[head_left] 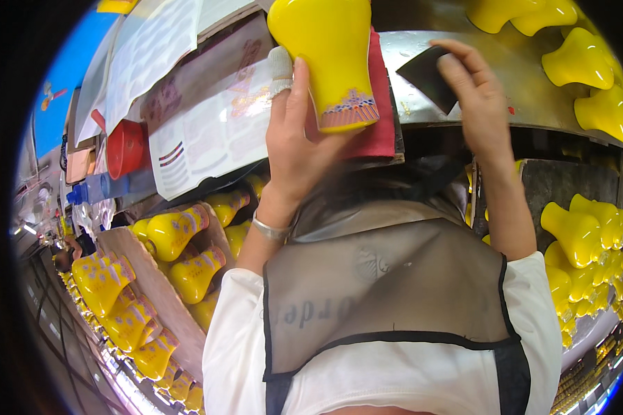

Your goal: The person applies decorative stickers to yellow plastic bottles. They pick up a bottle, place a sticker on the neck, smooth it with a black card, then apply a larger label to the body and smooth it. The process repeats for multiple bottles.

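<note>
A glossy yellow vase (337, 57) rises over a folded red cloth (381, 124), its top cut off by the view's edge. Around the vase's near end runs a patterned blue and orange band (350, 110). My left hand (296, 129) grips that end, with the thumb under it and fingers along its left side. One of its fingertips wears a white knitted finger cover (280, 70). To the right, apart from the vase, my right hand (472, 88) pinches a thin dark flat piece (428, 78) between thumb and fingers. Its material cannot be made out.
Printed decal sheets (213, 124) lie at left, near a red plastic cup (127, 148) and a plastic bottle (91, 189). Decorated vases (176, 233) stand by a board (150, 295) at lower left. Plain yellow vases (576, 59) rest on the metal tabletop (431, 114); more (573, 233) stand at right.
</note>
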Available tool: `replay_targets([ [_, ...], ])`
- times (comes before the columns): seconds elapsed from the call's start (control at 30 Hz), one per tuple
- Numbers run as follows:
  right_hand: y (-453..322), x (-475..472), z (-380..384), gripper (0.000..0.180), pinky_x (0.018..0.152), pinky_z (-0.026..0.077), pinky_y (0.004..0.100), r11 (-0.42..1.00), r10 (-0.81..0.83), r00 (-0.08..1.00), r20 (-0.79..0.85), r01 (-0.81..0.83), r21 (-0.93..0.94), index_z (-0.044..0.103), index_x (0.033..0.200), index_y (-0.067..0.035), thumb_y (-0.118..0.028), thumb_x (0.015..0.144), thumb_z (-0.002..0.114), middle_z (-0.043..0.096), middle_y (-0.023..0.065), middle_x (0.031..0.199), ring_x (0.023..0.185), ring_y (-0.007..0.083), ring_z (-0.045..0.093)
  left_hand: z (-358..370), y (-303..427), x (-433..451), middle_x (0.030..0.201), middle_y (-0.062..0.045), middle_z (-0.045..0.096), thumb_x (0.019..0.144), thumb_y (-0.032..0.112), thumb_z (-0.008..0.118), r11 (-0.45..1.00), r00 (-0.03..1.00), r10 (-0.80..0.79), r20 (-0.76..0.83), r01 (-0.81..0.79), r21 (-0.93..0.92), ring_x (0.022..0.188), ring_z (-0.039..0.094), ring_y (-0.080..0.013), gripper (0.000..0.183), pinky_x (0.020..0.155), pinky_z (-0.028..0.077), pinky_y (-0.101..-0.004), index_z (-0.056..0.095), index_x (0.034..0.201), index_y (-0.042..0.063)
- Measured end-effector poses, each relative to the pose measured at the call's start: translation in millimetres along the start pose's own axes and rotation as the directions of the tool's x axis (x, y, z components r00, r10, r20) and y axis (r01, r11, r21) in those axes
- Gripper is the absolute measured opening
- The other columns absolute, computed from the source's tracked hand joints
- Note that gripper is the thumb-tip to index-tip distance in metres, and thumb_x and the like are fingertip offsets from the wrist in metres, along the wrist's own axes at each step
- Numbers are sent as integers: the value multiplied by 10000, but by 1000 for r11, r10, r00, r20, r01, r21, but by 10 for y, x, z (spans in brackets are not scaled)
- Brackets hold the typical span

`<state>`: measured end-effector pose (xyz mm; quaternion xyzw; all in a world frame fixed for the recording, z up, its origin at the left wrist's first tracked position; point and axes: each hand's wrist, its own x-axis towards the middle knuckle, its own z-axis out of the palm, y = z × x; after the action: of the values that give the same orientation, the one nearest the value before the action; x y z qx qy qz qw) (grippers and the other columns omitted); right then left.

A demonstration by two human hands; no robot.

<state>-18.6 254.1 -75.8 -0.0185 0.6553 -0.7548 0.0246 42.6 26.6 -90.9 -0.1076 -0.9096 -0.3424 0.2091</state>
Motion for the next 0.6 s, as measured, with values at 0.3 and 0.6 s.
replay_targets([
  [0.3,269,-209,112,380,871,491,291,970,112,964,240,-54,-238,661,1131,58,-290,983,619,698,87,1016,964,133,633,-13,-169,-85,1586,-175,340,984,179,625,585,905,-389,171,386,-713,1459,348,-251,733,1202,245,-374,233,1557,-58],
  [0.6,248,-261,454,540,775,548,271,990,4,960,280,36,-136,548,1322,64,-255,920,718,701,157,1159,890,143,686,109,33,32,1541,-219,347,981,128,600,604,948,-277,158,299,-739,1412,388,-269,812,1157,327,-362,78,1558,-104],
])
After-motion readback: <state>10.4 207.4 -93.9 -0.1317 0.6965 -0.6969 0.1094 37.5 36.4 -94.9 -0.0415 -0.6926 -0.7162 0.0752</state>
